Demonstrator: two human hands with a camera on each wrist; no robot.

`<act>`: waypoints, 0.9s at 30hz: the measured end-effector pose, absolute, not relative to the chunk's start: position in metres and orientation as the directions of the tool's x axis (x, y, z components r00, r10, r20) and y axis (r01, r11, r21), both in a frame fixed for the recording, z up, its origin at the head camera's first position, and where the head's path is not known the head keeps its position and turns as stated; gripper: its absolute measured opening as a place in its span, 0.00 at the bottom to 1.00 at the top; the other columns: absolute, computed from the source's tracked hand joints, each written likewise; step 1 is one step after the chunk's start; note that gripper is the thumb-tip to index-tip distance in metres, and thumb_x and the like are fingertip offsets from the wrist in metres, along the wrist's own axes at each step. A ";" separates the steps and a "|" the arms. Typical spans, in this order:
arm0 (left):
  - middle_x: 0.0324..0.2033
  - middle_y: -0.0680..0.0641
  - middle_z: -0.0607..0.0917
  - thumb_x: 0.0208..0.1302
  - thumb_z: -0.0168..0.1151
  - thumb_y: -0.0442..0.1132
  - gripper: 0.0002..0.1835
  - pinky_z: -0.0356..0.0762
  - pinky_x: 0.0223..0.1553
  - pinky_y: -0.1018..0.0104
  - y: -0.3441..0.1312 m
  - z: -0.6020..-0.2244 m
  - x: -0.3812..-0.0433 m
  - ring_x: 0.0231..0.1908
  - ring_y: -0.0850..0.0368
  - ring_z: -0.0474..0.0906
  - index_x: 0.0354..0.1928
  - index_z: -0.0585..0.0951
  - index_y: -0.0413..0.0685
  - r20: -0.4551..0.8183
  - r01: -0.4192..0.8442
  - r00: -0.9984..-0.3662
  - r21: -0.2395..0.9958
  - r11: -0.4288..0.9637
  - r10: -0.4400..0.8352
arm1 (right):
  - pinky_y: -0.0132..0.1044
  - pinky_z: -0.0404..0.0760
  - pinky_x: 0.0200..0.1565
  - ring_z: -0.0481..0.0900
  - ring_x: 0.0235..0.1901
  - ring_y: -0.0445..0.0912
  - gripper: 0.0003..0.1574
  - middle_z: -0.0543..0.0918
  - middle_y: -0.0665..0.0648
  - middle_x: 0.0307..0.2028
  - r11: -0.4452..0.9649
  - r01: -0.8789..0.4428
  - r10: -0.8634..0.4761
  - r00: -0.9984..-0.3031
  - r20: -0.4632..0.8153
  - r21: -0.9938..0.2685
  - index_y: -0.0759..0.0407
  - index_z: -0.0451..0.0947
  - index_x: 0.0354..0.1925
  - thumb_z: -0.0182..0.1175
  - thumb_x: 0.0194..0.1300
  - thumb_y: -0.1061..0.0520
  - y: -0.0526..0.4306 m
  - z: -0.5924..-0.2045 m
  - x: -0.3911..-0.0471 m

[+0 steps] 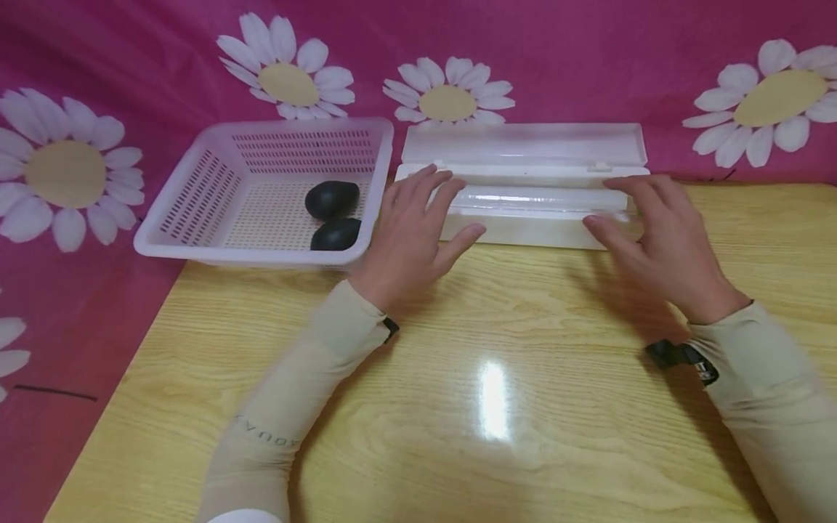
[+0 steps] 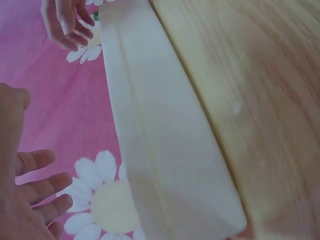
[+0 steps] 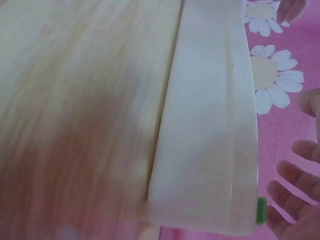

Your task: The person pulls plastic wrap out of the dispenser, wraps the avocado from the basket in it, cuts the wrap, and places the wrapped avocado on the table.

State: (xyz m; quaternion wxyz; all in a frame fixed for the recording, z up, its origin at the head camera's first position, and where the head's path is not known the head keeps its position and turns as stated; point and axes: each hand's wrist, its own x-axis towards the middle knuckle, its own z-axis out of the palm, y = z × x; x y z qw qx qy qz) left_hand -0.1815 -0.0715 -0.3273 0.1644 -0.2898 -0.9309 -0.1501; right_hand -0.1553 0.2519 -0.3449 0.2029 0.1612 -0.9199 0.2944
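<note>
A long white cling film box (image 1: 523, 234) lies at the back of the table with its lid (image 1: 523, 142) raised, and a clear roll of cling film (image 1: 543, 197) sits inside. My left hand (image 1: 415, 232) is over the box's left end, fingers spread and holding nothing. At the right end is my right hand (image 1: 673, 240), thumb and fingers apart around that end of the roll, with a gap between them. In the left wrist view the box's smooth front (image 2: 160, 115) runs beside the left hand (image 2: 30, 195). A small green piece (image 3: 261, 210) shows beside the right fingers in the right wrist view.
A pale plastic basket (image 1: 255, 256) stands left of the box, close to my left hand. Two dark oval fruits (image 1: 332, 200) lie in it. Behind the wooden table (image 1: 425, 407) hangs a magenta cloth (image 1: 575, 58) with daisies.
</note>
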 end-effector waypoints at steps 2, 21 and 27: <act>0.70 0.42 0.73 0.75 0.54 0.61 0.33 0.57 0.77 0.45 -0.066 -0.329 -0.184 0.75 0.45 0.63 0.71 0.71 0.48 0.385 0.603 -0.770 0.179 0.777 0.508 | 0.63 0.66 0.58 0.71 0.58 0.65 0.32 0.76 0.70 0.59 0.776 -0.414 -0.181 -0.869 0.461 -0.476 0.61 0.74 0.66 0.67 0.69 0.50 0.248 -0.343 -0.157; 0.70 0.44 0.75 0.76 0.52 0.63 0.36 0.62 0.77 0.48 -0.046 -0.352 -0.206 0.73 0.46 0.68 0.73 0.69 0.46 0.275 0.571 -0.817 0.266 0.777 0.506 | 0.61 0.70 0.63 0.73 0.60 0.65 0.28 0.79 0.69 0.57 0.803 -0.434 -0.290 -0.884 0.367 -0.409 0.64 0.78 0.61 0.68 0.67 0.53 0.229 -0.344 -0.178; 0.68 0.46 0.78 0.76 0.50 0.65 0.35 0.66 0.74 0.49 -0.047 -0.354 -0.215 0.71 0.46 0.71 0.71 0.72 0.47 0.231 0.534 -0.844 0.278 0.799 0.484 | 0.62 0.69 0.61 0.76 0.55 0.65 0.25 0.82 0.70 0.53 0.797 -0.465 -0.341 -0.873 0.349 -0.386 0.65 0.81 0.57 0.68 0.67 0.52 0.224 -0.342 -0.186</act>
